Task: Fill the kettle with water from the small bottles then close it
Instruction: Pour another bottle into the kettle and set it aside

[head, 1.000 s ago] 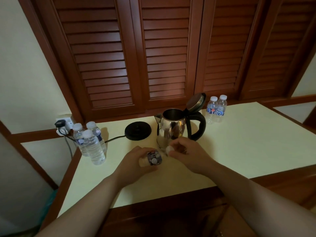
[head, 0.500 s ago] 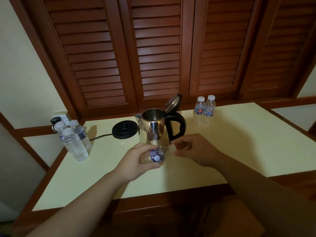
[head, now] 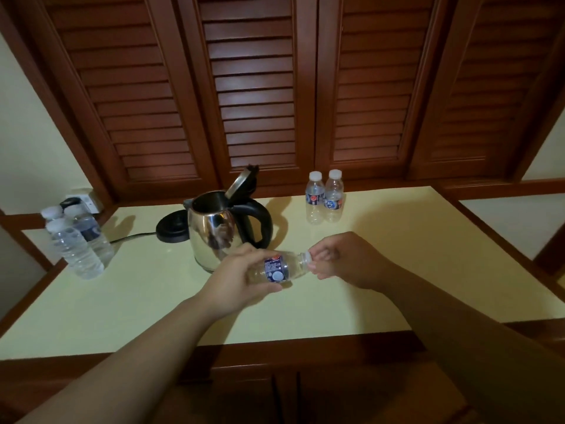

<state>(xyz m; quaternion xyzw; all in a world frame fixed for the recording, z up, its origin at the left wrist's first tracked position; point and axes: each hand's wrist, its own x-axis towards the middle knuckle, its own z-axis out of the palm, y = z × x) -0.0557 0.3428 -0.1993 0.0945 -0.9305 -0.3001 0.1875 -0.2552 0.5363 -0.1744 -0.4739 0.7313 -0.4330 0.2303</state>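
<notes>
Place: looks like a hotel or guest room, the little tea corner
Counter: pale yellow top (head: 382,270) with dark wood trim, built into the wall
Backdrop: wooden louvered shutters (head: 256,87), floor-to-counter style
Giveaways: electric kettle (head: 214,228) off its base (head: 171,228), wall socket (head: 82,201) right there, plus clusters of small water bottles (head: 324,197) like the free ones you get

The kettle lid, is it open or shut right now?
Open. The kettle stands on the table with its lid tilted up and back, leaving the round mouth uncovered.
</notes>
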